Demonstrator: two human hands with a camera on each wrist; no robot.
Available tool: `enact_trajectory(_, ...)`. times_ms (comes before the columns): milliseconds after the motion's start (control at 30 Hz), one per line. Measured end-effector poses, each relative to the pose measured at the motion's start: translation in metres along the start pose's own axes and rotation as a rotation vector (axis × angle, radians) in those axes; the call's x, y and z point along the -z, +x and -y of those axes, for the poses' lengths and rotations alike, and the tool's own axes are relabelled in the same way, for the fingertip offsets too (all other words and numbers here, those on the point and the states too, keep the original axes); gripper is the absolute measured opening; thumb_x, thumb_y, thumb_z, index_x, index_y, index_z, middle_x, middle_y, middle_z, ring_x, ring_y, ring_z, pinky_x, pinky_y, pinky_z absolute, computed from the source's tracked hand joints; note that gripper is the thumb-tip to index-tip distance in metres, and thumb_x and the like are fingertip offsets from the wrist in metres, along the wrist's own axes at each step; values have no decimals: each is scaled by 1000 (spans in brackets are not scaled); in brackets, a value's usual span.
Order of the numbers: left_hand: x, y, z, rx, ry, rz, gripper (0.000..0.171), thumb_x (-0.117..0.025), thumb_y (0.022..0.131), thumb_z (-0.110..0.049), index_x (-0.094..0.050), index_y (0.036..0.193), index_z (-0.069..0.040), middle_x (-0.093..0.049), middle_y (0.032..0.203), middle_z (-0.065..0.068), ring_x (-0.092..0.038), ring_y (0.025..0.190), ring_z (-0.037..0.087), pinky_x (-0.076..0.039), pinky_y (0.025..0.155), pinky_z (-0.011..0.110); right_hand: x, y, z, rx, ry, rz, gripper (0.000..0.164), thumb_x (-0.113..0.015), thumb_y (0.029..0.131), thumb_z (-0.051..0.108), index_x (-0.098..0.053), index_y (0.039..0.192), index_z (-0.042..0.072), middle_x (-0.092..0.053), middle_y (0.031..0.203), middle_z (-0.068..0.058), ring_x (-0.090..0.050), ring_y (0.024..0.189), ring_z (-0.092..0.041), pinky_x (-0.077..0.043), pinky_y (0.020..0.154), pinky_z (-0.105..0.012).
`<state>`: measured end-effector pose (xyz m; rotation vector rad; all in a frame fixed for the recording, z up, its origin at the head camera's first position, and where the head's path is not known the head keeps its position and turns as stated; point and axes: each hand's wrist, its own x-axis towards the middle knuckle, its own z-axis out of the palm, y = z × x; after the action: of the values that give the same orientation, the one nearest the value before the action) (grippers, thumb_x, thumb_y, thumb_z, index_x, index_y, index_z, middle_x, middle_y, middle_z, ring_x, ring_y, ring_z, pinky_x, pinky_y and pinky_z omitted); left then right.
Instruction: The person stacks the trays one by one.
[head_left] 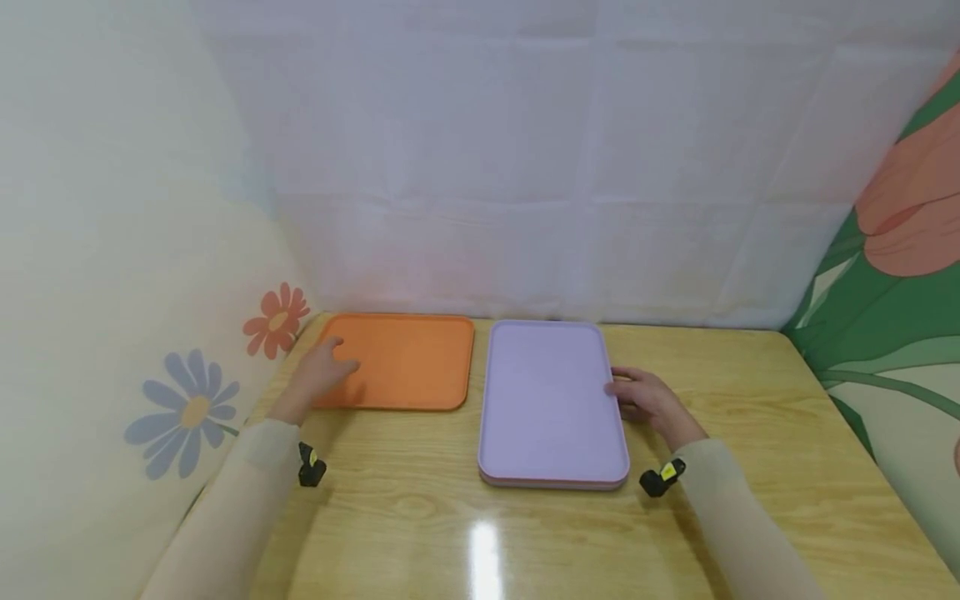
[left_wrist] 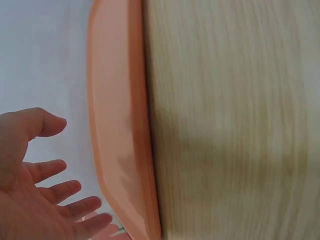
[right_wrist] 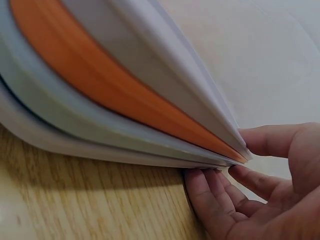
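Note:
An orange tray (head_left: 405, 362) lies sideways at the back left of the table. My left hand (head_left: 318, 372) is over its left end, thumb and fingers spread with nothing between them; the left wrist view shows that hand (left_wrist: 47, 185) beside the orange tray (left_wrist: 117, 110). Right of it is a stack of trays, topped by a light purple tray (head_left: 553, 400). My right hand (head_left: 651, 400) grips the right edge of the stack. In the right wrist view, the thumb lies at the top rim and the fingers lower down, near an orange tray (right_wrist: 85, 65) and a pale green tray (right_wrist: 60, 110).
The wooden table (head_left: 390, 517) spreads in front of the trays. A white cloth (head_left: 480, 167) hangs along its back edge. Flower-printed cloths stand at the left (head_left: 90, 250) and right (head_left: 900, 292).

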<state>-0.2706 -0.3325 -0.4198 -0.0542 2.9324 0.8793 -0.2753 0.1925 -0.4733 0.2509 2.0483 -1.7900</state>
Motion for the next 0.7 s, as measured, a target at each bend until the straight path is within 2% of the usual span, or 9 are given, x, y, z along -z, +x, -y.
enact_trajectory(167, 0, 5, 15, 11, 125, 1, 73, -54, 95, -22, -25, 149, 16, -26, 145, 48, -26, 132, 64, -31, 107, 72, 0, -2, 0, -3, -31, -8, 66, -66, 95, 13, -38, 152, -3, -70, 115, -13, -65, 92, -12, -56, 79, -27)
enact_trajectory(300, 0, 10, 26, 16, 170, -2, 77, -55, 93, -22, -22, 150, 18, -28, 143, 50, -26, 132, 64, -30, 108, 71, 1, 0, 0, -13, -47, -13, 65, -66, 96, 14, -39, 153, -1, -66, 126, -18, -65, 96, -14, -55, 79, -26)
enact_trajectory(500, 2, 18, 41, 71, 175, -2, 79, -54, 94, -25, -20, 150, 19, -26, 144, 49, -25, 132, 64, -27, 110, 72, 1, 2, -1, -14, -56, -16, 65, -66, 96, 16, -39, 153, 1, -62, 133, -21, -64, 103, -17, -55, 84, -27)
enact_trajectory(700, 5, 19, 53, 114, 165, -1, 74, -53, 95, -26, -25, 147, 19, -34, 139, 46, -33, 124, 62, -31, 106, 72, 2, -1, -1, 20, -33, 32, 71, -70, 93, 20, -38, 153, -2, -65, 127, -20, -64, 102, -17, -56, 84, -28)
